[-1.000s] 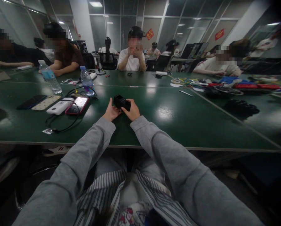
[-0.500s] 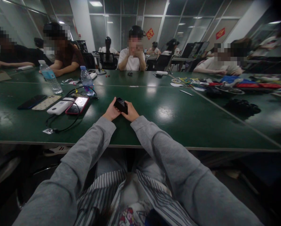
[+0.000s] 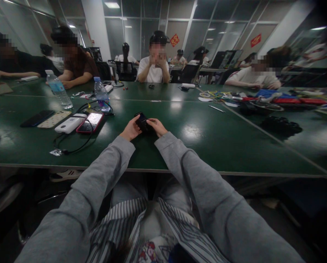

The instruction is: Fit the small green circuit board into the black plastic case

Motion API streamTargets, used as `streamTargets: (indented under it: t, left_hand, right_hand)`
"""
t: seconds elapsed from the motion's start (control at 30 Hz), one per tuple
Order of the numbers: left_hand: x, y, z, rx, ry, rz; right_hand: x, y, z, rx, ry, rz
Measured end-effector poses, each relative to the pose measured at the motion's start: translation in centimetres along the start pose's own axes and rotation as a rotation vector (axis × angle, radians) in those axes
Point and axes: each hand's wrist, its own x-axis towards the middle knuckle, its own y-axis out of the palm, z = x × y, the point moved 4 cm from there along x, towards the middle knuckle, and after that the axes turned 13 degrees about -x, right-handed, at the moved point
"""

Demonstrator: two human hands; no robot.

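A small black box-like object is held just above the green table; its exact kind is too dark to make out. My left hand grips it along its left side, thumb and fingers closed around that edge. At the upper right of the object, my right hand has its fingertips pinched on the edge or on some part of it. The fingers' far sides are hidden behind the object. Grey sleeves cover both forearms.
Left of my hands lie a red-edged phone, a white power bank with a black cable, and more phones. Two water bottles stand behind them. Tangled cables, a pen and a black bundle are on the right. People sit across.
My right hand has shifted slightly right and up, from wrapping the object's right side to a pinch at its upper edge. The object has turned a little in my left hand.
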Motion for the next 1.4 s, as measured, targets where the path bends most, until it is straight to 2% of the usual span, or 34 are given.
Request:
streamTargets:
  t: [0.17,0.5,0.83,1.0,1.23,1.4]
  left_hand:
    - [-0.3,0.3,0.1,0.051,-0.025,0.05]
    - [-0.5,0.3,-0.1,0.05,-0.037,0.067]
    - [0.1,0.3,0.2,0.14,-0.027,0.131]
    - [0.7,0.4,0.6,0.256,0.13,0.185]
    - [1.1,0.1,0.3,0.27,0.232,0.155]
    - [0.9,0.2,0.2,0.254,0.255,0.134]
  right_hand:
    - [0.0,-0.1,0.2,0.01,0.027,0.089]
    - [-0.3,-0.1,0.4,0.102,0.072,0.194]
    - [-0.3,-0.4,0.2,0.197,0.098,0.079]
    - [0.2,-1.0,-0.1,0.274,0.103,-0.011]
    - [0.0,-1.0,0.0,0.291,0.114,0.014]
    - [-0.2,-1.1,0.0,0.271,0.13,0.006]
